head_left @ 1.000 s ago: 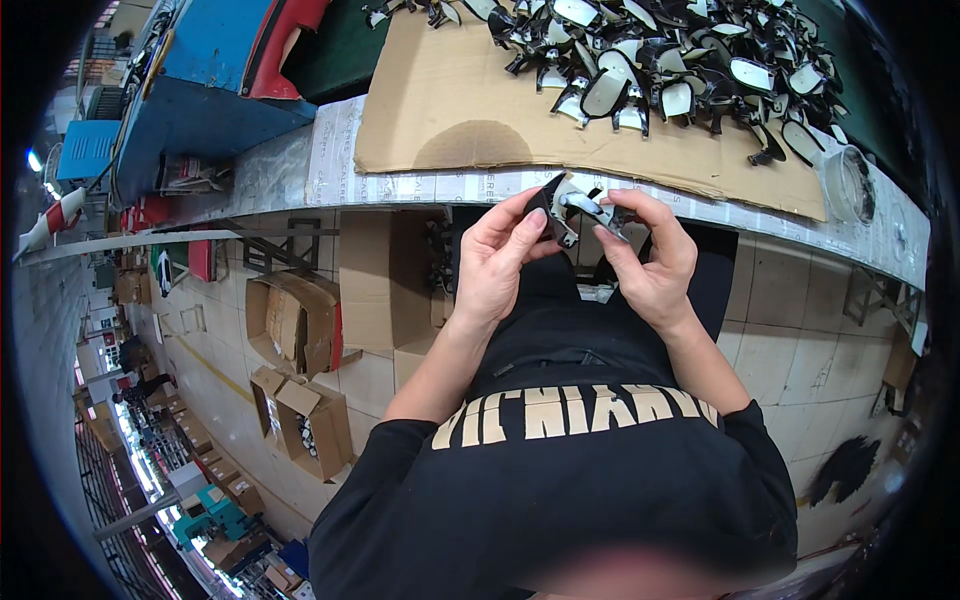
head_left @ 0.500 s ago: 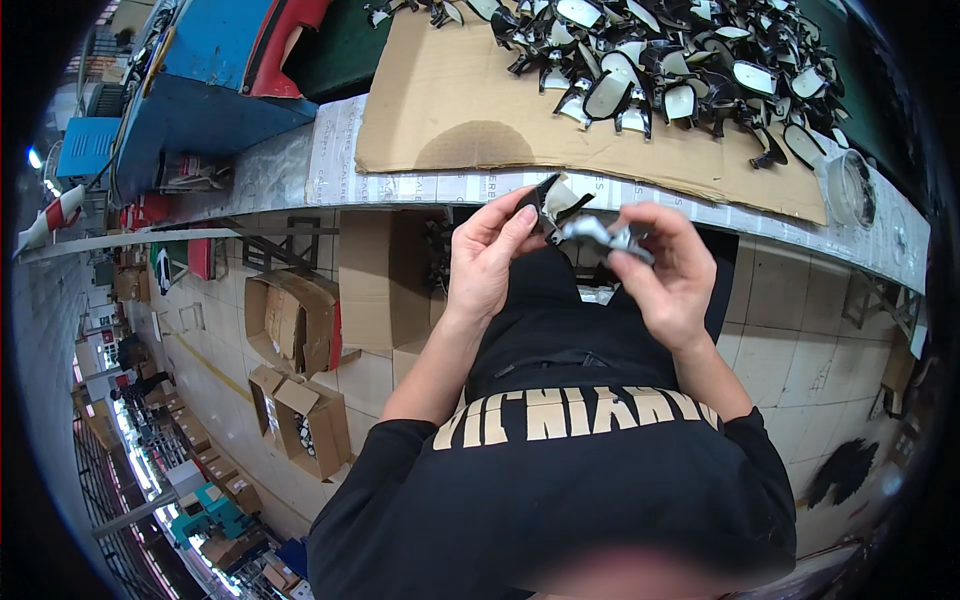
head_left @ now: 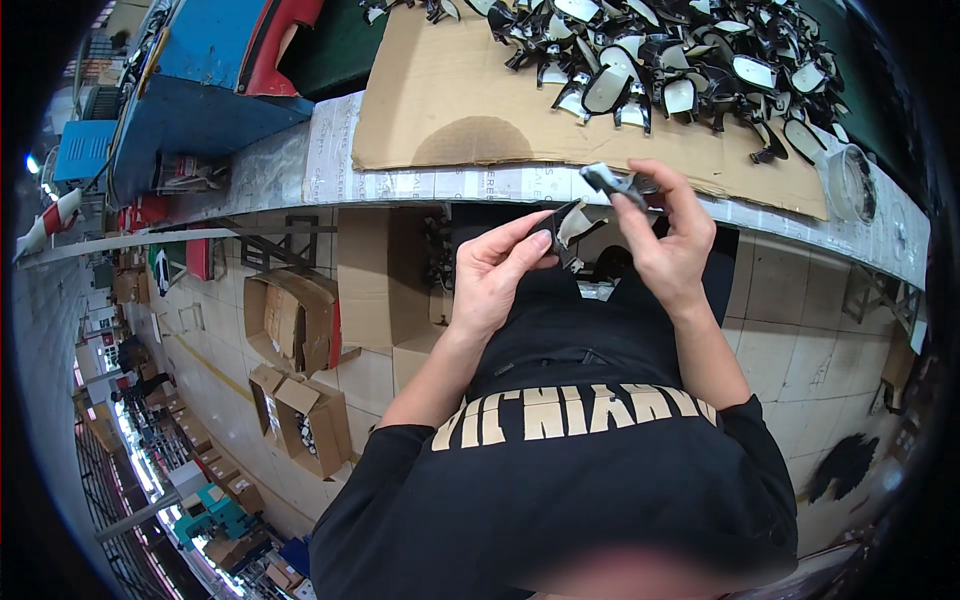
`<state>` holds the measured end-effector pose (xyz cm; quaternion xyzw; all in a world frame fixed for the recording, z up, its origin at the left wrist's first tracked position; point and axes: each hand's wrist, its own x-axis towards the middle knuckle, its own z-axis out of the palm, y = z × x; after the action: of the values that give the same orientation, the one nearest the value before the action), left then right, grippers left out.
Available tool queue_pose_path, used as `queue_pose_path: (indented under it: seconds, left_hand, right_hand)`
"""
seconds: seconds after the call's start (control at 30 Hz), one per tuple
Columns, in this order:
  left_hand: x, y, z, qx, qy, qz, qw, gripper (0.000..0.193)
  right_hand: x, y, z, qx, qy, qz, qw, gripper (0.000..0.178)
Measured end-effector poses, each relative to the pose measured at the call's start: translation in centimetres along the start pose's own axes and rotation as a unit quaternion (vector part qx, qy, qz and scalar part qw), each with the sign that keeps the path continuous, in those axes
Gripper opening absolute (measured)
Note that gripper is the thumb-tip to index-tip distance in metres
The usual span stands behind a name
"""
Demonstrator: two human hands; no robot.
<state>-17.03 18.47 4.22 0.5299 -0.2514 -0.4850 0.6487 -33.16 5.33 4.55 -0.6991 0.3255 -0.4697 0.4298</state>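
My left hand (head_left: 500, 272) is closed, with thumb and fingers pinching a glossy black piece with a cream inner face (head_left: 573, 226), held over my lap just off the table edge. Its lower end is partly behind my fingertips. My right hand (head_left: 672, 235) grips a small silvery-grey metal tool (head_left: 612, 181), raised near the cardboard's front edge and apart from the black piece. The tool's exact kind is too small to make out. Beyond both hands, a heap of similar black-and-cream pieces (head_left: 680, 97) covers the far right of a flat cardboard sheet (head_left: 440, 95).
At the table's right end stands a clear round tub (head_left: 850, 185). A blue machine housing (head_left: 205, 110) with a red part (head_left: 275, 50) rises at the left. Below the table are open cardboard boxes (head_left: 290, 320) on the tiled floor.
My right hand has lifted the metal tool up and away from the black piece, toward the table edge. My left hand has lowered slightly, still pinching the piece.
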Motion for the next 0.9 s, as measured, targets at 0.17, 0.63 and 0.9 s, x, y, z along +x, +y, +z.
queue_pose_path:
  seconds: [0.17,0.63,0.9]
  left_hand:
    - [0.6,-0.5,-0.2,-0.08,0.024,-0.04,0.996,0.03]
    - [0.6,-0.4,-0.9,-0.128,0.039,-0.086,0.987,0.036]
    - [1.0,-0.3,-1.3,-0.184,0.044,-0.122,0.974,0.04]
  right_hand:
    - [-0.9,-1.0,-0.2,0.044,-0.012,-0.003,0.999,0.035]
    - [-0.7,1.4,-0.5,-0.031,0.035,0.038,0.998,0.033]
    - [-1.0,1.1,-0.6,0.013,0.027,0.057,0.998,0.033]
